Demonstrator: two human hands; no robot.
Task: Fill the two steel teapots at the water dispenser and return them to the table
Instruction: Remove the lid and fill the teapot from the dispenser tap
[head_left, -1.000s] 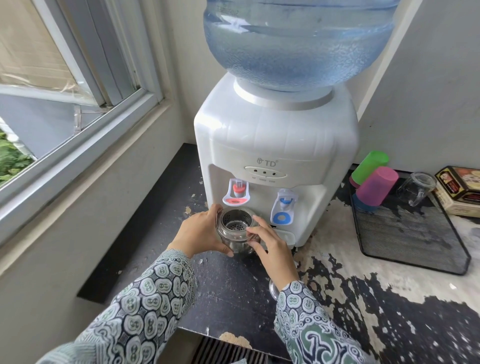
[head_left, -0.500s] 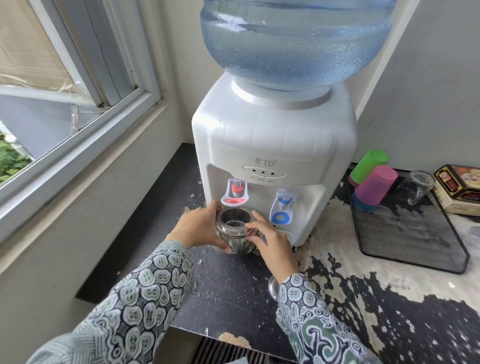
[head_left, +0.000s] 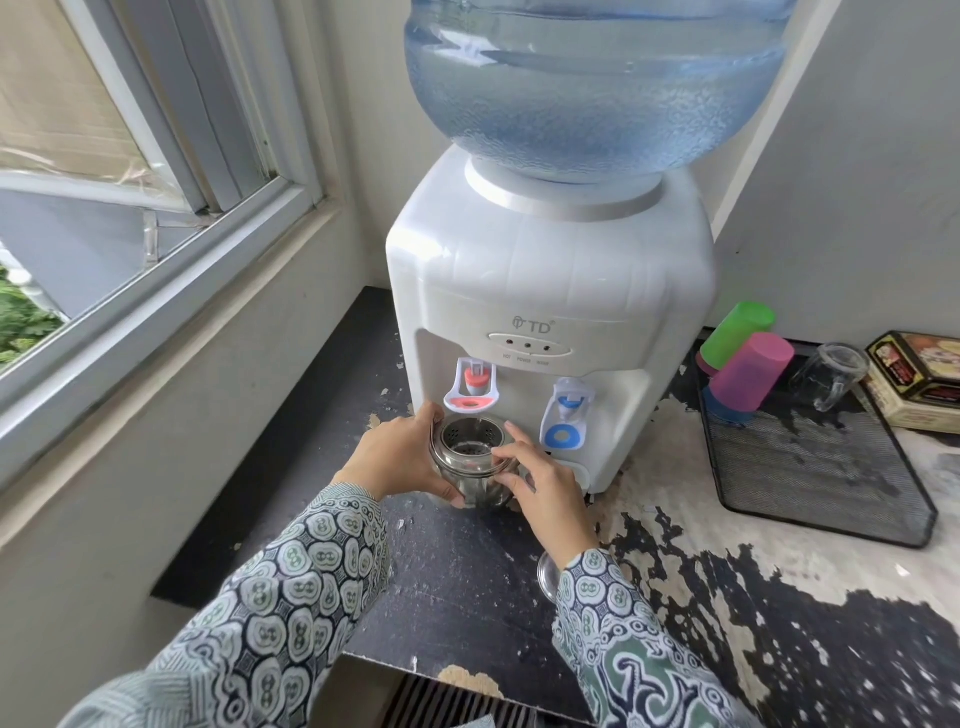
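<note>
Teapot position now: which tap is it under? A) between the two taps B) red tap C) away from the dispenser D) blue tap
B: the open steel teapot, cupped by the left hand and right hand, sits directly below the red tap; the blue tap stands clear to its right.

Polished steel teapot (head_left: 470, 470), glossy white plastic dispenser (head_left: 550, 291) (countertop (head_left: 467, 571) paint flaking, rough).

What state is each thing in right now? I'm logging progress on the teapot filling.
steel teapot: lid off, strainer inside, held under the red tap
left hand: gripping the teapot's side
right hand: fingers on the teapot's rim
red tap: thin stream seems to run
blue tap: untouched
water bottle: largely full
pink cup: upside down
green cup: upside down
glass mug: empty
</note>
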